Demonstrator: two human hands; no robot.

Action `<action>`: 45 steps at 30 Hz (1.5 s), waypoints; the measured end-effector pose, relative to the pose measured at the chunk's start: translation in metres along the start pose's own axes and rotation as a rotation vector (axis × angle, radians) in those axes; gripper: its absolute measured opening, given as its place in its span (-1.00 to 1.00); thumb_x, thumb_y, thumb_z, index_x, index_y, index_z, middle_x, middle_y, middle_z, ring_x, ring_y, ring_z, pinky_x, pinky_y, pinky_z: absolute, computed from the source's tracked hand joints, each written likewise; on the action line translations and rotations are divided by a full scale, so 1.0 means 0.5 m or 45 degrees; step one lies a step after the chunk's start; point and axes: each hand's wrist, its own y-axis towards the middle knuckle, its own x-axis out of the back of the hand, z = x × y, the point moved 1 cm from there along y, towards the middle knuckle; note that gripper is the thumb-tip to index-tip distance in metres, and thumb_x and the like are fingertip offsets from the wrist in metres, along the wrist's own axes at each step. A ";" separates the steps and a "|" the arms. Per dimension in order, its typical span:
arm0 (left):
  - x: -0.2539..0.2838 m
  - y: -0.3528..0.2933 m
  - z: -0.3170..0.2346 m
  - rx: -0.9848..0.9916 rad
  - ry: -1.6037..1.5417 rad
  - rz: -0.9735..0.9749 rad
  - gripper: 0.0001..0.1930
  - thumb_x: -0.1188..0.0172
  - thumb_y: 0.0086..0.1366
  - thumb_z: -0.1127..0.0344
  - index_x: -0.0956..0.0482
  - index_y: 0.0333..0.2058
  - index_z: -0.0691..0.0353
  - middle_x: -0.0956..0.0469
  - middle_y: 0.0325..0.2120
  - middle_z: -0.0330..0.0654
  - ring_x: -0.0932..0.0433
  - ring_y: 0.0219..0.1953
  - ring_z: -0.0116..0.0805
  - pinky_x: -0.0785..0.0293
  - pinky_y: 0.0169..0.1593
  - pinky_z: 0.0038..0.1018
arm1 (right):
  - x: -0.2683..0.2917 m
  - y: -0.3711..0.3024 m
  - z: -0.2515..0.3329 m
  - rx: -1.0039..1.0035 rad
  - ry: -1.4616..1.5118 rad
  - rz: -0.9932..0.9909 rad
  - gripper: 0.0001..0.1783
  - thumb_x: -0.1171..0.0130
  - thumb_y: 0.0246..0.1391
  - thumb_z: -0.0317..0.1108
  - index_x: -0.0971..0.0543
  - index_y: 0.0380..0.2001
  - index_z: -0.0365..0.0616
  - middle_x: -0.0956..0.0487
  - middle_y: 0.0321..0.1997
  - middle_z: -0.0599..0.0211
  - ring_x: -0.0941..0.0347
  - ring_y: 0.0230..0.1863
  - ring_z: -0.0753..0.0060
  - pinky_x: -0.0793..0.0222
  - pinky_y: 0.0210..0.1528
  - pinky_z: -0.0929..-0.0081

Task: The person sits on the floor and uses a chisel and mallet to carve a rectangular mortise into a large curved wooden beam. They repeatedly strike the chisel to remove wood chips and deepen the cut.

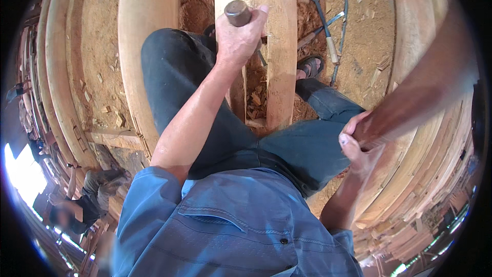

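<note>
My left hand (238, 43) is wrapped round the upright handle of what looks like a chisel (238, 13), its brown round butt end facing up. Part of a dark blade seems to show below the fist, over a long slot in a pale timber beam (281, 72). Wood chips (257, 100) lie in the slot. At the right, my right hand (353, 141) grips a thick brown wooden club or mallet (425, 87), raised close to the camera and blurred toward its far end. My legs straddle the beam.
Several long-handled tools (328, 33) lie on the sawdust-covered ground right of the beam, near my sandalled foot (310, 65). Long timbers (141, 61) run along the left, and more timbers (410, 159) are at the right. Another person (97, 195) is at the lower left.
</note>
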 end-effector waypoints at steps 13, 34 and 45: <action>-0.055 0.101 0.013 0.078 0.268 0.309 -0.75 -0.39 0.23 0.21 -0.61 -0.38 0.29 -0.62 -0.52 -0.26 -0.56 -0.43 -0.51 -0.52 -0.30 -0.44 | -0.107 0.215 0.079 -0.006 -0.473 0.054 -0.63 -0.39 -0.22 -0.53 -0.51 -0.25 -0.21 -0.55 -0.44 0.40 -0.46 -0.43 0.62 -0.43 -0.36 0.55; 0.075 -0.023 -0.005 -0.288 -0.048 -0.165 -0.76 -0.34 0.26 0.35 -0.44 -0.50 0.18 -0.51 -0.66 -0.27 -0.45 -0.67 -0.53 -0.37 -0.55 -0.54 | 0.087 -0.117 -0.106 -0.162 -0.455 -0.166 -0.57 -0.36 -0.22 -0.41 -0.50 -0.21 -0.28 -0.53 -0.46 0.32 -0.44 -0.42 0.53 -0.43 -0.29 0.48; 0.034 0.025 -0.003 -0.145 0.000 -0.006 -0.76 -0.37 0.23 0.39 -0.44 -0.48 0.21 -0.50 -0.64 -0.23 -0.49 -0.57 -0.44 -0.43 -0.41 -0.47 | 0.121 -0.072 -0.154 -0.373 -0.286 -0.238 -0.69 -0.32 -0.19 -0.46 -0.44 -0.34 -0.23 -0.47 -0.53 0.40 -0.39 -0.58 0.61 -0.35 -0.51 0.56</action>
